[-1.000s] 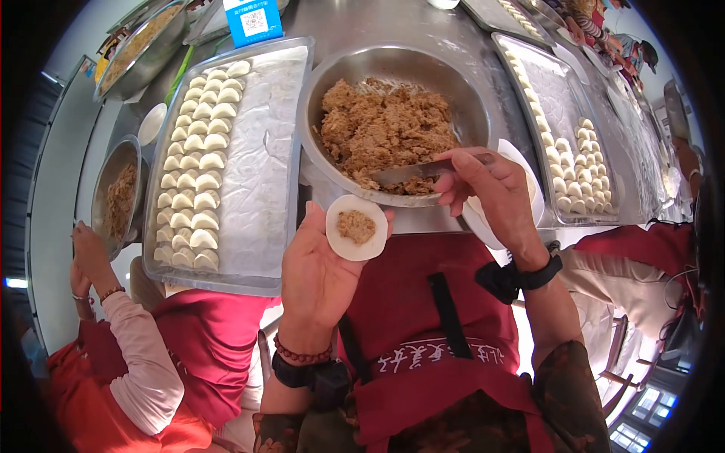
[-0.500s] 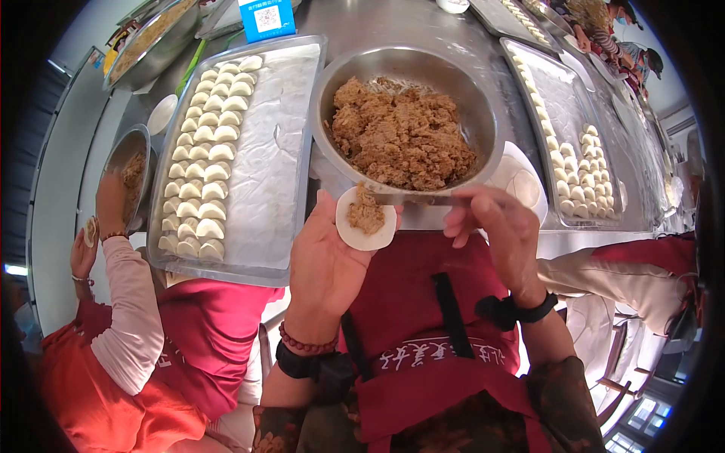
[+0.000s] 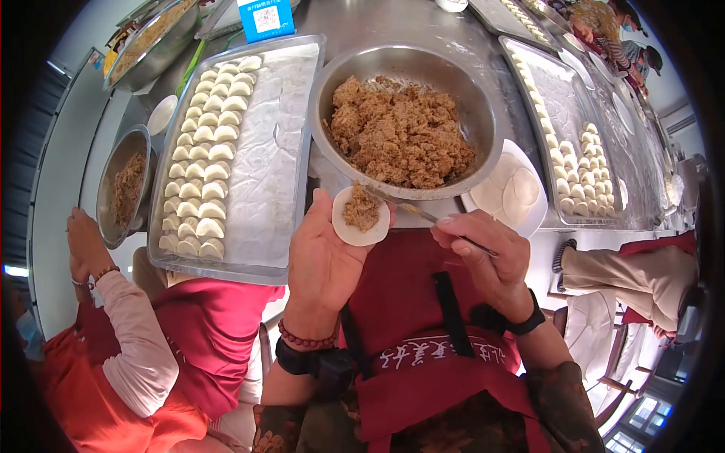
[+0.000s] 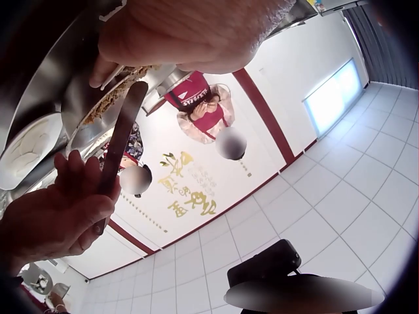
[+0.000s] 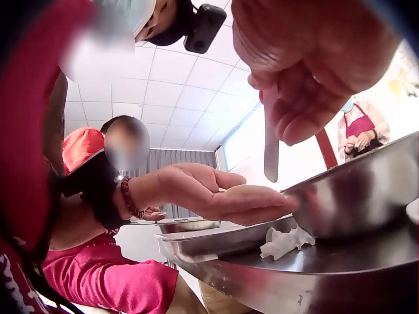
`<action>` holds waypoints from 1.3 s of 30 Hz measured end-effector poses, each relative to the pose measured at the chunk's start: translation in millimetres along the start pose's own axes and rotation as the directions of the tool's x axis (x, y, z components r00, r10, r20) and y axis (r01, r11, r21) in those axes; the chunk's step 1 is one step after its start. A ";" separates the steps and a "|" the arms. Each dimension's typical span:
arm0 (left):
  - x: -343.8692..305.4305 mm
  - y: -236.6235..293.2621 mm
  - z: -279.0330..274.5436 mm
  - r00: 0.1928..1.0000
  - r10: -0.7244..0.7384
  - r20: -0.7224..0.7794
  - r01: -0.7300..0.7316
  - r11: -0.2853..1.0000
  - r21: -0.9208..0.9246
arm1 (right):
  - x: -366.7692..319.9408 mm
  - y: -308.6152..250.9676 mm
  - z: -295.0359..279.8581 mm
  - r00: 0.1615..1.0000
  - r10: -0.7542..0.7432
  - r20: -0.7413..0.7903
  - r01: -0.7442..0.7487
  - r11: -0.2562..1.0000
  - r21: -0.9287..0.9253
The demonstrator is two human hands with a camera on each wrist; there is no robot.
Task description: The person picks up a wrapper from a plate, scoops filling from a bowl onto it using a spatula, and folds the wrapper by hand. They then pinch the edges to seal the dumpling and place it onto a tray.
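Observation:
My left hand [image 3: 321,260] is palm up, a round dough wrapper [image 3: 361,234] lying across its fingers. In the right wrist view those fingers look straight and flat under the wrapper [image 5: 252,190]. Brown filling [image 3: 362,208] is heaped on the wrapper's middle and far edge. My right hand [image 3: 491,253] grips a flat metal spatula [image 3: 414,211], whose tip touches the filling. The left wrist view shows the spatula's [image 4: 122,134] long blade with a rounded end. Just beyond both hands stands a steel bowl [image 3: 323,128] of brown filling [image 3: 400,132].
Left of the bowl, a tray [image 3: 276,151] holds rows of folded dumplings. A white dish [image 3: 540,204] with wrappers sits at the bowl's right, with another dumpling tray [image 3: 559,106] beyond. A person [image 3: 140,355] sits close on my left beside a smaller bowl [image 3: 106,192].
The spatula has moved from the large bowl to the wrapper, and the filling there is now a taller heap. My right hand has come down nearer me. The neighbour's hand reached into the smaller bowl and withdrew.

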State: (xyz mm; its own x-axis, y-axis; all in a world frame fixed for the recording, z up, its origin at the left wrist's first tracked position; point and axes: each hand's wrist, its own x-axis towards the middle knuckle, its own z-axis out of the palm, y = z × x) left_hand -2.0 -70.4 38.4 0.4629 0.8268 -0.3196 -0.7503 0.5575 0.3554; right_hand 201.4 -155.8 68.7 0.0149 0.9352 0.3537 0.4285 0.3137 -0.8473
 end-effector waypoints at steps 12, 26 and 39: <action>1.9 -0.1 -10.1 0.999 -0.043 -0.003 0.043 0.998 0.048 | -8.0 10.8 9.6 0.968 -0.237 0.077 0.244 0.965 -0.092; -0.3 -5.4 -10.5 0.998 -0.009 -0.055 0.008 1.000 -0.019 | -15.4 7.2 21.4 0.953 -0.277 0.124 0.291 0.949 -0.119; -2.5 -6.1 -12.8 0.999 0.033 -0.001 -0.033 0.997 -0.068 | -21.2 1.9 15.9 0.960 -0.265 0.092 0.277 0.945 -0.171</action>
State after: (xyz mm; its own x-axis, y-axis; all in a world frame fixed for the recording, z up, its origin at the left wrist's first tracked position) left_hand -4.6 -76.8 25.7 0.4372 0.8447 -0.3087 -0.7957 0.5233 0.3050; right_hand 187.5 -172.4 53.3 -0.1818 0.8298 0.5276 0.5639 0.5275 -0.6354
